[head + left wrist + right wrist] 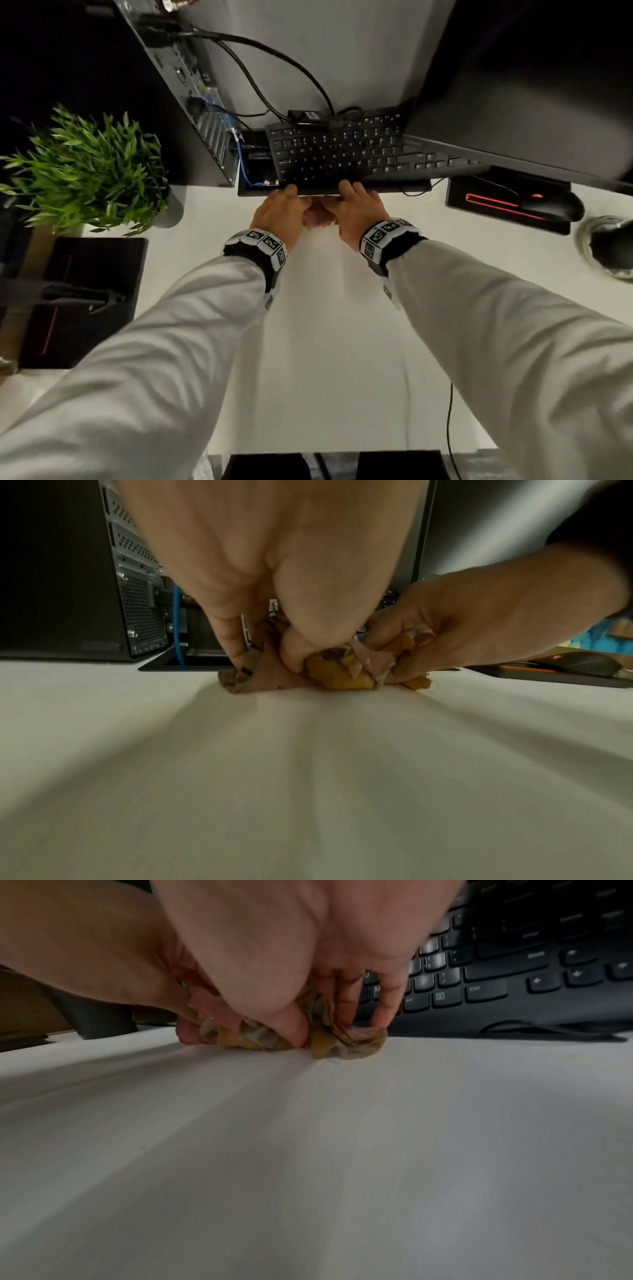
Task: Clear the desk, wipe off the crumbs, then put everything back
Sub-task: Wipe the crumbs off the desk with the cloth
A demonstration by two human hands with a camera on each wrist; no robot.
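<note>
While the crumbs are being wiped, the scene is being read from left to right. At the far left, a potted plant (92, 171) and a dark pad (85, 298) are being kept at the edge of the surface (342, 342), probably so that the middle is being left free for wiping; the plant's pot is mostly being hidden by leaves, so what else it holds cannot be told. Behind them, a computer tower (191, 102) is standing with cables trailing from it. In the middle, the left hand (279, 214) is being curled round a crumpled cloth (342, 672), with thumb and fingers pinching its folds, and the cloth is being pressed flat to the surface just in front of the keyboard (342, 150). The right hand (358, 210) is being closed on the same cloth from the other side, its fingers bunching the fabric, seemingly so that crumbs are being gathered inside. The keyboard is being left pushed back under the monitor (513, 85). Further right, a mouse (555, 205) is lying on its pad (479, 200), and a round cable opening (608, 246) is being seen at the far edge.
</note>
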